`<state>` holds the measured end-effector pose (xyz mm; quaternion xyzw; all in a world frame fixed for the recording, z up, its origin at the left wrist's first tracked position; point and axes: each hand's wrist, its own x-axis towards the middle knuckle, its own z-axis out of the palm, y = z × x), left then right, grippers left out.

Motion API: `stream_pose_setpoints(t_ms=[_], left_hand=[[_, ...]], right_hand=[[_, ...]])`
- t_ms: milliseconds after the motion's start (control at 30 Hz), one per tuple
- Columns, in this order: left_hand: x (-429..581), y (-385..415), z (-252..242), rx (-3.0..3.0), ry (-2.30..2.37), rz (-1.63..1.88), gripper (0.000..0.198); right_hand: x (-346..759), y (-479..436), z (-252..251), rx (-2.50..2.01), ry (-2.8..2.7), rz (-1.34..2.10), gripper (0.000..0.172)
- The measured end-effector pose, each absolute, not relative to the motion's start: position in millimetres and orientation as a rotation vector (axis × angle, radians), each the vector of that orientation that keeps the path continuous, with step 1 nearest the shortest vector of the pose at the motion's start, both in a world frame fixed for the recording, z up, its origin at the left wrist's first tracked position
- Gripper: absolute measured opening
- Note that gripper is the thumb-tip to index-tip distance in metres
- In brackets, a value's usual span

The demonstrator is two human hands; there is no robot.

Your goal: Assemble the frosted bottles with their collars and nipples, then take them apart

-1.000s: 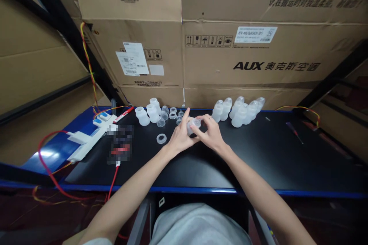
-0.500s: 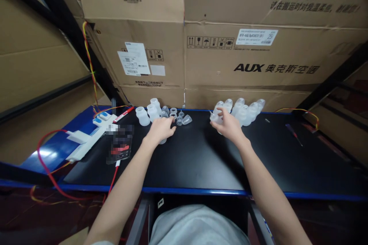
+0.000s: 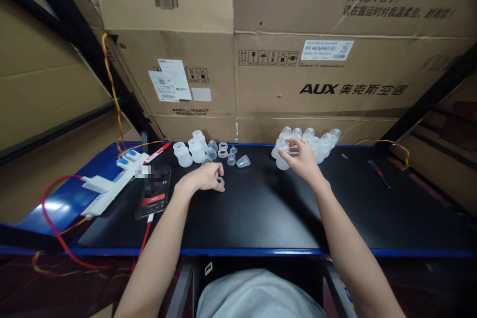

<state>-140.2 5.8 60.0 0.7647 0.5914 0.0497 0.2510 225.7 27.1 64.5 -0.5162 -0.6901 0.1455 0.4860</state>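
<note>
My left hand (image 3: 203, 177) is closed on a small clear screw ring (image 3: 220, 182), pinched between thumb and fingers just above the black table. Behind it stand several frosted, uncapped baby bottles (image 3: 182, 154). Loose clear parts lie beside them: stacked rings (image 3: 222, 149), small teats (image 3: 231, 159) and a clear dome cap (image 3: 243, 161) on its side. Over on the right, my right hand (image 3: 302, 157) has its thumb and fingers around the upper part of a capped baby bottle (image 3: 282, 161), which stands upright at the front of a group of capped bottles (image 3: 325, 145).
A phone (image 3: 155, 194) on a red cable lies at the left, near a white power strip (image 3: 112, 184) and a red marker (image 3: 157, 153). A screwdriver (image 3: 379, 174) lies at the right. Cardboard (image 3: 268, 104) walls the back of the black table (image 3: 261, 213).
My left hand has drawn back toward me from the loose parts, with the ring now showing in its fingers. My right hand has stayed at the capped bottle, shifting only slightly.
</note>
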Motion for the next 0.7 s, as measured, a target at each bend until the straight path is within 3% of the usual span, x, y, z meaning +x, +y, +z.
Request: stream_pose_setpoints(t_ms=[133, 500, 700], left_hand=[[-118.0, 5.5, 47.1, 2.269, 1.373, 0.416, 0.030], [-79.1, -6.6, 31.0, 2.409, 1.159, 0.675, 0.031], [-71.6, -2.7, 21.3, 2.364, 1.069, 0.786, 0.036]], right_hand=[[234.2, 32.5, 60.8, -1.394, -1.689, 0.351, 0.039], [244.7, 29.5, 59.8, -1.526, -1.709, 0.370, 0.038], [249.0, 24.8, 60.9, -1.678, -1.711, 0.166, 0.044]])
